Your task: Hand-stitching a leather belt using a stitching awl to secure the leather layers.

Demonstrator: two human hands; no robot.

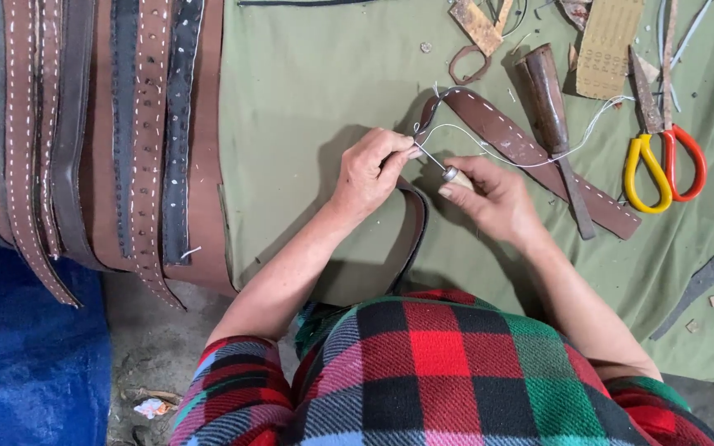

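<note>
Brown leather strap (530,153) lies stitched on the green surface (307,91), its near end pinched in the left hand (371,169) while the right hand (493,198) grips an awl (449,173); best keep the white thread (497,144) taut.

No packages, signs or screens show here. The one printed item is a tan rectangular sheet of sandpaper (608,45) lying at the far right of the green-covered bench (307,91), between a brown wooden-handled tool (549,99) and the scissors with one yellow and one red handle loop (663,157); rows of small dark marks cover its upturned face.
</note>
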